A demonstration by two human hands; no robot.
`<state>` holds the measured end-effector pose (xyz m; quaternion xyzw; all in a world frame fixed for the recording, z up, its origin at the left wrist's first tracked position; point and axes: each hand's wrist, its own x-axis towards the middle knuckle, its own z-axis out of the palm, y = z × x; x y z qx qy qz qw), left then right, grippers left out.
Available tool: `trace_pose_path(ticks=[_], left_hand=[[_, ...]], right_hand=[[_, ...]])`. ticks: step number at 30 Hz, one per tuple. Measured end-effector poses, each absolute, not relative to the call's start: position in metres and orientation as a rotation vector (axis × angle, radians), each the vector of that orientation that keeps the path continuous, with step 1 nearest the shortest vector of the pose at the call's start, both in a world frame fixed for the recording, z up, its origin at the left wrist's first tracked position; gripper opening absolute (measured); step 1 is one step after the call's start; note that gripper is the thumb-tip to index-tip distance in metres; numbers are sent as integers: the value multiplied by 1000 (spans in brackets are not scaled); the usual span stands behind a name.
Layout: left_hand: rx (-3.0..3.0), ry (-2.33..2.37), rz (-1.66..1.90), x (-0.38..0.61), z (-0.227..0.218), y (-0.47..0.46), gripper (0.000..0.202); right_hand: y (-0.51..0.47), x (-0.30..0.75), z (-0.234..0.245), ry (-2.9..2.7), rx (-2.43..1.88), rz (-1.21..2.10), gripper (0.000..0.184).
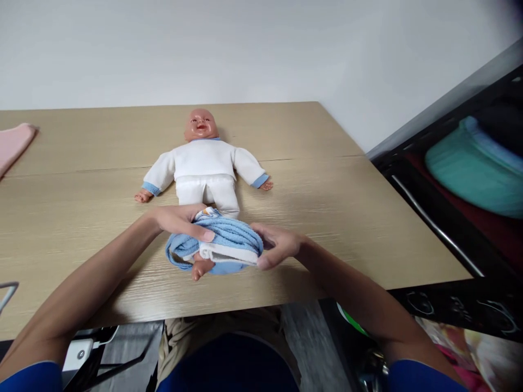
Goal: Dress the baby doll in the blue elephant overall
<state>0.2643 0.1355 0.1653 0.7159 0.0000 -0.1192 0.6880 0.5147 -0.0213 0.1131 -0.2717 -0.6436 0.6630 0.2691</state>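
Note:
A baby doll in a white long-sleeved top with blue cuffs lies on its back, head toward the wall. Bunched around its lower legs are blue doll pants with a white band. One bare doll foot pokes out at the near side; the other foot is hidden in the cloth. My left hand grips the bunched pants from the left, thumb on top. At the right end, my right hand pinches the same fabric between thumb and fingers.
The doll lies on a light wooden table against a white wall. Pink cloth lies at the far left. Beyond the right edge is a dark rack holding green fabric. A white power adapter sits below the near edge.

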Motion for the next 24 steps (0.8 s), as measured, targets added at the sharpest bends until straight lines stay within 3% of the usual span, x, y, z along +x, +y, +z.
trace_pose_path(ticks=[11,16,24], left_hand=[[1362,139,-478,270,183,107,50],[1620,223,-279,273,185,95,41],[1814,297,-479,268,185,88,31]], right_hand=[[-51,478,137,-1344,-1349,983,16],[-93,447,144,-1243,-1557,889,25],[-127,399,117,-1105,-1675,773,26]])
